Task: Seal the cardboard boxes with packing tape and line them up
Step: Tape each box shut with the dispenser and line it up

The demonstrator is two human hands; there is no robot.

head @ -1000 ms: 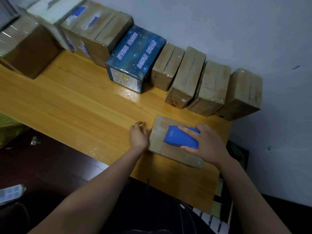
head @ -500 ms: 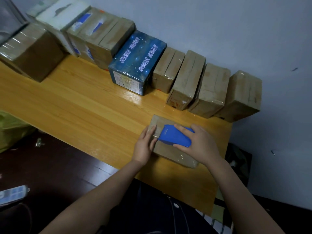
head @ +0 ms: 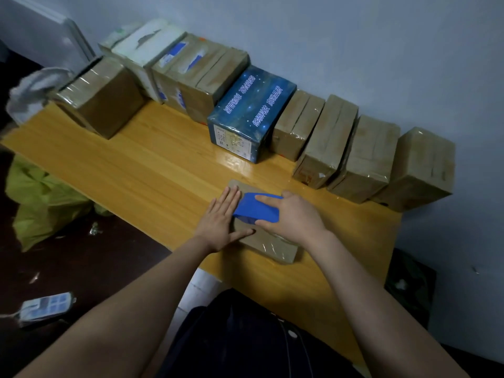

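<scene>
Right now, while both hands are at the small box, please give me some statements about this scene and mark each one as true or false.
1. The left hand lies flat on the small cardboard box. True.
2. The right hand holds a red tool. False: the tape dispenser it grips is blue.
3. The dark blue printed box stands in the row along the wall. True.
4. The small cardboard box lies on the floor. False: it lies on the wooden table.
</scene>
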